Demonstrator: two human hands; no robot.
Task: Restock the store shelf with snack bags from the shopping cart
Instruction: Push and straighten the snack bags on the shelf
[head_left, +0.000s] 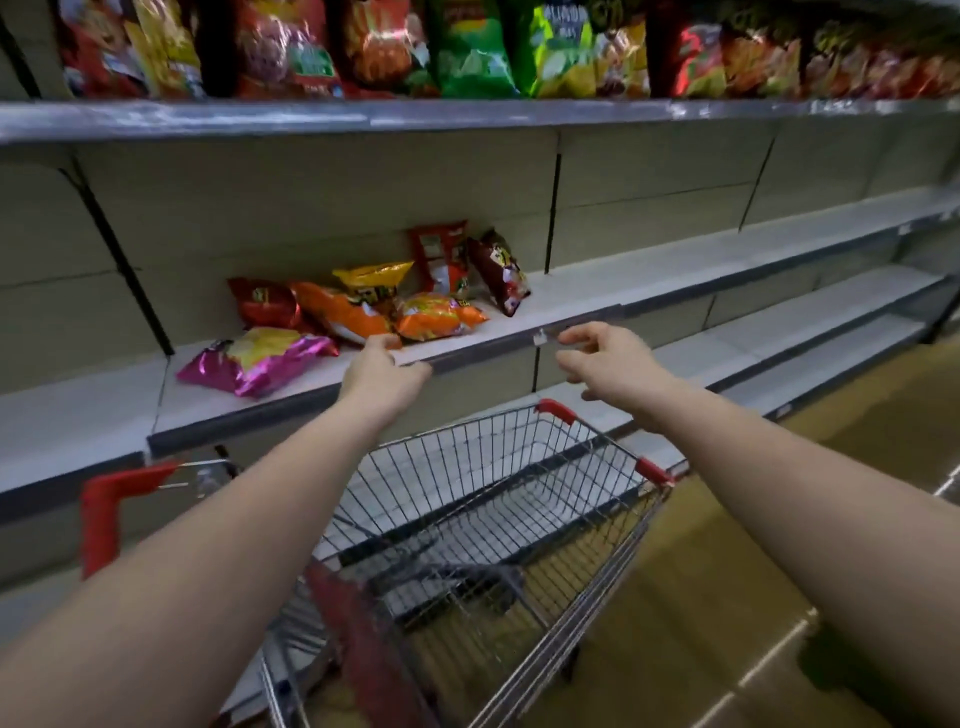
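left hand: fingertips hidden behind its own back | bags on top shelf: cut by upper edge, print blurred | cart: near end cut off below, blurred | tag beside right fingers: too small to read

On the middle grey metal shelf: 7 snack bags in all. Of these, 1 shiny pink foil bag, 1 dark red foil bag, 2 orange foil bags, 1 yellow bag, 1 upright red bag and 1 leaning maroon bag. Wire shopping carts with red corner guards: 1. Bare hands in view: 2, the left hand and the right hand. The upper shelf carries a crowded row of bags, too blurred for a count.
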